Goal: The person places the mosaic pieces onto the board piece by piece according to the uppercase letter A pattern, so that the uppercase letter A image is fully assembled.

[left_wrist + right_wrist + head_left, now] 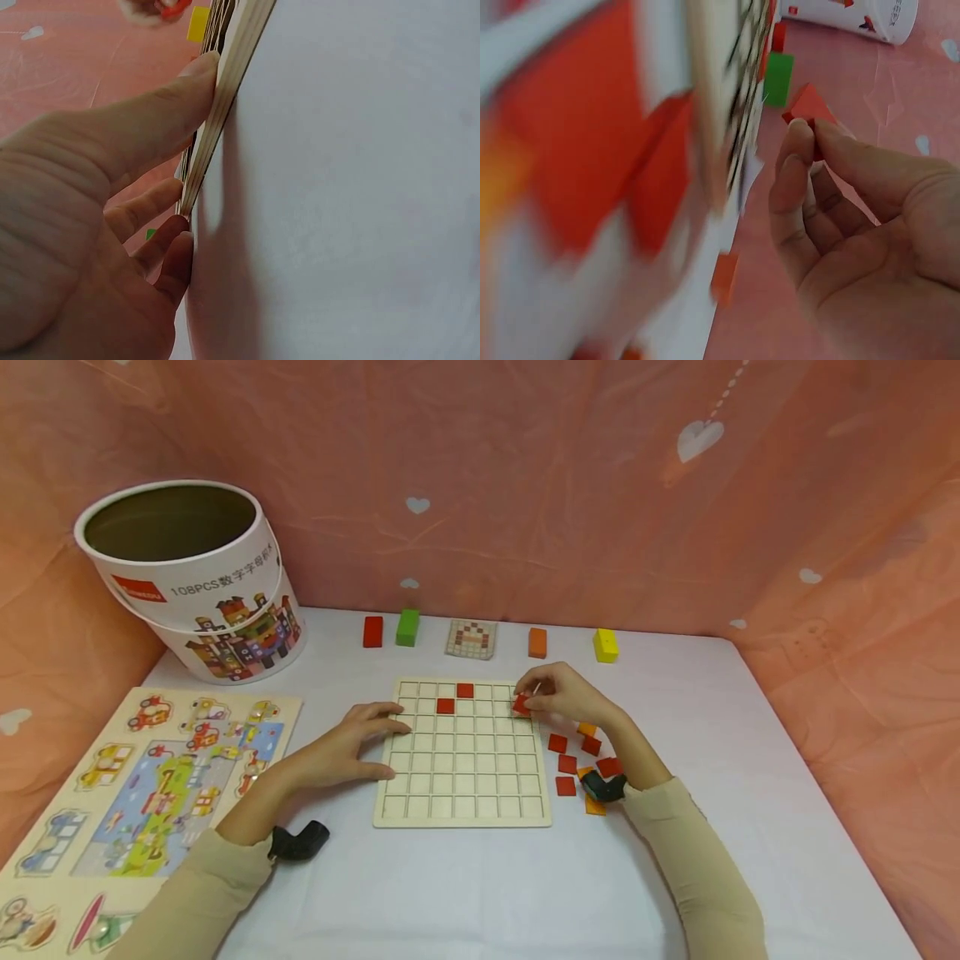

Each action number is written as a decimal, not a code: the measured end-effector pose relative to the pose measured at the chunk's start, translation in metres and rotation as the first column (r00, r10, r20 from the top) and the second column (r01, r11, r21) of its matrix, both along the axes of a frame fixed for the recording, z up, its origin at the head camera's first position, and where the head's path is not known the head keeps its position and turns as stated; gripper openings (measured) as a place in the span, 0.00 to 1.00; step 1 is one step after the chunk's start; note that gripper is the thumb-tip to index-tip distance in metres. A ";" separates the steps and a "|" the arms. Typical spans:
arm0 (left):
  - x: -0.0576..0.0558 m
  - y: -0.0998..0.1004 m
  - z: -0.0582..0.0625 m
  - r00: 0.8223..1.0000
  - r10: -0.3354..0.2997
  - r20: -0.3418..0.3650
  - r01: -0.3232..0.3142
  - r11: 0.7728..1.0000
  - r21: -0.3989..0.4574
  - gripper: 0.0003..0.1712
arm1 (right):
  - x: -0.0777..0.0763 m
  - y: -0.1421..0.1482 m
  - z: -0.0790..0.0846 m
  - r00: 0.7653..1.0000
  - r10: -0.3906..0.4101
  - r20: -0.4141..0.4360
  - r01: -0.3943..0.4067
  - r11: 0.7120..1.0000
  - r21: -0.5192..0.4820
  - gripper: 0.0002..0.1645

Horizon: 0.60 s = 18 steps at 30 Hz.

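A square wooden grid board [465, 763] lies on the white table, with one red square tile [465, 691] in its top row and another red tile [446, 706] diagonally below to the left. My right hand [566, 693] pinches a red tile [808, 105] between thumb and fingertips, over the board's upper right edge. At the board's left side, my left hand [341, 750] rests with spread, relaxed fingers; its thumb [161, 116] touches the edge. Several loose red tiles [557, 743] and a few orange ones [595, 805] lie right of the board, partly under my right wrist.
Along the back stand a red block [372, 632], a green block [407, 627], an orange block [537, 642] and a yellow block [606, 646]. A small pattern card [471, 639] lies among them. To the left are a white bucket [187, 589] and a vehicle puzzle board [90, 802].
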<state>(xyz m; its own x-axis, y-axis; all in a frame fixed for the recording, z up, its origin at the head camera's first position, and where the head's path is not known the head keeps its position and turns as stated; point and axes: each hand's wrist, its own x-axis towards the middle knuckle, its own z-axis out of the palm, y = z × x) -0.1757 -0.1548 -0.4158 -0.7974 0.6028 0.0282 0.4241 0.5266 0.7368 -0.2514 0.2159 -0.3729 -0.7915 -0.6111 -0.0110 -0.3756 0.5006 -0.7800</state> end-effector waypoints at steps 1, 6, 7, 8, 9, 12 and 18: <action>0.000 0.000 0.000 1.000 0.001 0.000 -0.001 1.000 0.000 0.32 | -0.003 -0.007 0.001 1.000 0.018 0.001 -0.018 1.000 -0.008 0.10; 0.001 -0.001 0.000 1.000 0.001 0.000 -0.001 1.000 0.000 0.32 | -0.016 -0.036 0.000 0.995 0.099 0.015 -0.099 0.995 -0.011 0.09; 0.001 -0.001 0.000 1.000 0.000 0.000 0.000 1.000 -0.001 0.32 | -0.017 -0.041 0.000 0.993 0.112 0.023 -0.112 0.994 -0.006 0.09; 0.001 -0.001 0.000 1.000 0.000 0.001 0.000 1.000 -0.001 0.32 | -0.019 -0.045 -0.002 0.992 0.122 0.030 -0.122 0.992 0.000 0.08; 0.002 -0.001 0.000 1.000 0.001 0.002 -0.001 1.000 -0.001 0.32 | -0.020 -0.049 -0.003 0.991 0.130 0.036 -0.130 0.991 0.007 0.08; 0.001 -0.001 0.000 1.000 0.001 0.002 -0.001 1.000 -0.002 0.32 | -0.022 -0.056 -0.005 0.990 0.134 0.037 -0.136 0.990 0.039 0.08; 0.000 -0.001 0.000 1.000 0.002 -0.004 -0.002 1.000 -0.005 0.32 | -0.020 -0.060 -0.004 0.993 0.104 0.052 -0.108 0.991 0.076 0.07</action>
<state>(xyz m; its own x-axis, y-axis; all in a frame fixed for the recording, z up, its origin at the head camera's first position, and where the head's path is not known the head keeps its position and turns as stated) -0.1756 -0.1555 -0.4163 -0.7983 0.6016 0.0285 0.4262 0.5309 0.7325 -0.2717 0.1562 -0.3767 -0.7196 -0.6874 -0.0984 -0.3935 0.5204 -0.7578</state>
